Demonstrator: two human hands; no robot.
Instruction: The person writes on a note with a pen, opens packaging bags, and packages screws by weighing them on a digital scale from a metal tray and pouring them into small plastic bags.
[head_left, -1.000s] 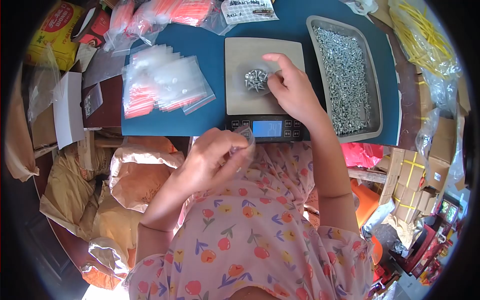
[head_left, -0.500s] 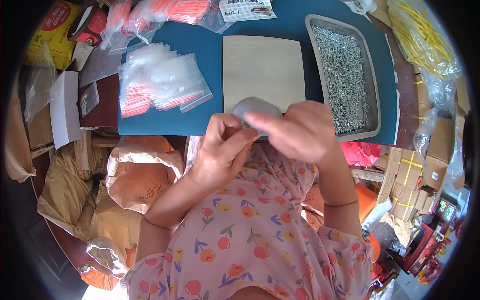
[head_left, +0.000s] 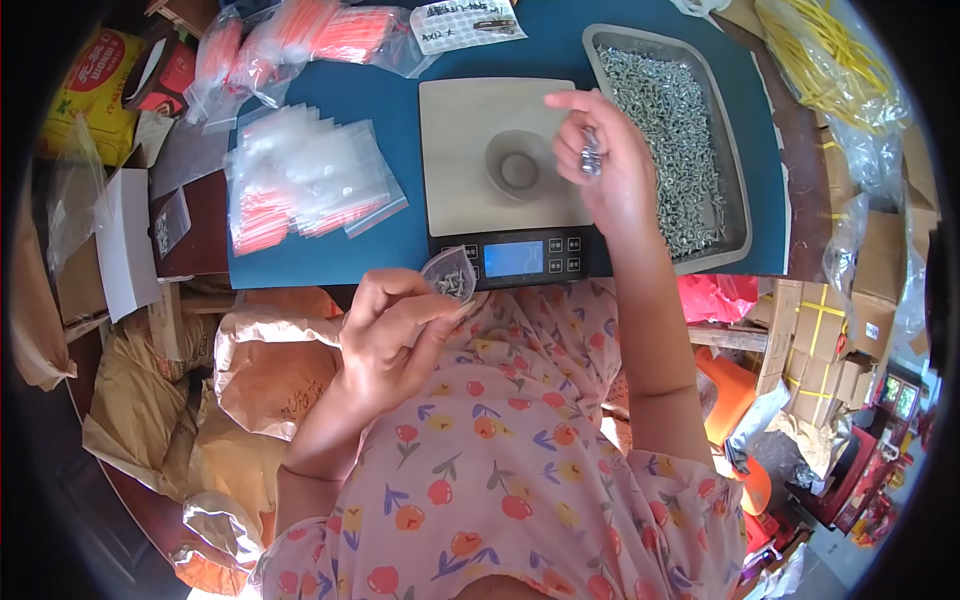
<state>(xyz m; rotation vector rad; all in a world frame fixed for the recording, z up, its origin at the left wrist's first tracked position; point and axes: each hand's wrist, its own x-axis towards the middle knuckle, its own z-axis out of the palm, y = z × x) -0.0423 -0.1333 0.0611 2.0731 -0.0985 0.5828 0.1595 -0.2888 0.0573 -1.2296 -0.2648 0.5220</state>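
Blue mat point(head_left: 300, 272) carries the scale point(head_left: 455, 150), centre, directly ahead of me; its disp. point(head_left: 513, 258) is lit, reading n/a (too faint). Metal tray point(head_left: 727, 150) w/ loose screws point(head_left: 660, 130) sits just beside the scale, R side; stack of zip bags point(head_left: 325, 170) lies on the mat, L side. My R hand point(head_left: 615, 165) is above the scale's R edge, near the tray, index finger extended, remaining fingers curled and grasping a few screws point(head_left: 591, 155). My L hand point(head_left: 390, 335) is below the scale's front edge, thumb and fingers pinching the small open bag point(head_left: 450, 272). Status chg.: approx. 0.5 s ago the round dish point(head_left: 517, 165) was off the scale, at both hands over the bag; it now rests on the platform, L of my R hand and apart from it. Implication (my judgement): dish contents, at least in part, are transferred, and the dish is back in weighing pos. Bagged screws point(head_left: 453, 285) lie inside the bag, just beyond my L fingertips, bag mouth facing up and away from me; exact qty. cannot be told.
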